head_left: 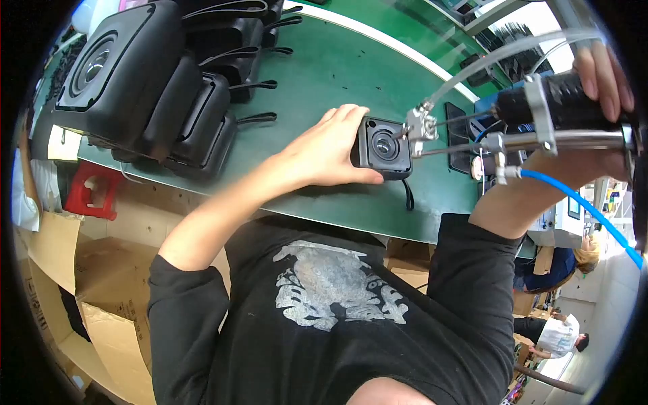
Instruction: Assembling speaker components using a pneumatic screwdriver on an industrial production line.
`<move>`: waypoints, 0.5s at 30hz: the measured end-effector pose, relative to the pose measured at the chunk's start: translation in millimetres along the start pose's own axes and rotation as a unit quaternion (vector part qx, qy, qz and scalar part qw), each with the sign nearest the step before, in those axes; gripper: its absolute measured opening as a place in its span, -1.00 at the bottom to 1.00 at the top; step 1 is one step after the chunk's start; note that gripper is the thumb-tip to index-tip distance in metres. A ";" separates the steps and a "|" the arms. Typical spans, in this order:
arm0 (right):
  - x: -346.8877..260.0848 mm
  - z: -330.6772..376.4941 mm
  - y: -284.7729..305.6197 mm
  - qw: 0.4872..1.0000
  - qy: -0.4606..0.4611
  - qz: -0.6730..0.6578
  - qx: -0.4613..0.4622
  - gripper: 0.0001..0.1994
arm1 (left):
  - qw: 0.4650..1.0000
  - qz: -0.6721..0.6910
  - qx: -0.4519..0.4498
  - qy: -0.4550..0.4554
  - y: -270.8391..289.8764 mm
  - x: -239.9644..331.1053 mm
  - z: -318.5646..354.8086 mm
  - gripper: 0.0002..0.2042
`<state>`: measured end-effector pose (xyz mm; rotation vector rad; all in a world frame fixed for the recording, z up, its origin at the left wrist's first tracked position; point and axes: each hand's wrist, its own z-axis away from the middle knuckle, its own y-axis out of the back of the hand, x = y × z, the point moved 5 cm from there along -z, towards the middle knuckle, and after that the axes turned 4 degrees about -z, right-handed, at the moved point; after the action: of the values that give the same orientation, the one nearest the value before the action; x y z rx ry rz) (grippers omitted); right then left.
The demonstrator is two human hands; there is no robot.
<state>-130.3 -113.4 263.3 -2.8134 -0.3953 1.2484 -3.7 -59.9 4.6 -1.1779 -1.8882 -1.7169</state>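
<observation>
A small black box-shaped speaker [393,164] with a round driver in its face rests on the green bench. My left hand [327,150] is closed round its left side, thumb along the near edge and fingers at the far edge. A short black strap [409,194] hangs from its near corner. At the right, my right hand [606,84] wraps round the black body of a power screwdriver [563,102]. The tool's metal nozzle [423,125] reaches left to the speaker's right edge. Whether its tip touches the speaker, I cannot tell. A clear hose [499,52] and a blue hose [584,202] run from the tool.
Several black speakers with straps [253,118] stand stacked on the bench [324,74] at the left. Behind the tool lies a dark flat tray [459,135]. Open cardboard boxes [111,270] and a red plastic piece [93,192] are below left. Other people [559,335] are farther right.
</observation>
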 end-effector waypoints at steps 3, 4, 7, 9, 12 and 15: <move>2.3 -2.1 6.5 1.000 -0.005 0.018 0.019 -0.31 | 1.000 0.004 0.013 0.002 -1.4 -3.2 2.0 0.00; 3.9 -2.4 9.3 0.999 -0.007 0.027 0.029 -0.32 | 1.000 0.004 0.015 0.005 -1.1 -2.9 2.9 0.00; 9.1 -1.4 17.2 0.997 -0.015 0.055 0.060 -0.35 | 1.000 0.003 0.019 0.009 1.8 -0.6 3.9 0.00; 12.4 0.5 22.1 0.993 -0.023 0.075 0.083 -0.37 | 1.000 0.004 0.008 0.008 2.7 -0.7 4.0 0.02; 19.3 5.7 30.4 0.987 -0.037 0.104 0.116 -0.40 | 1.000 0.003 0.012 0.011 -0.1 -3.4 3.9 0.01; 27.5 14.2 37.6 0.978 -0.050 0.134 0.151 -0.42 | 1.000 0.006 0.016 0.005 0.7 -2.8 4.2 0.00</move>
<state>-114.9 -144.0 228.6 -2.6106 0.1684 1.3656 -0.4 -57.0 2.1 -1.1637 -1.8913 -1.6757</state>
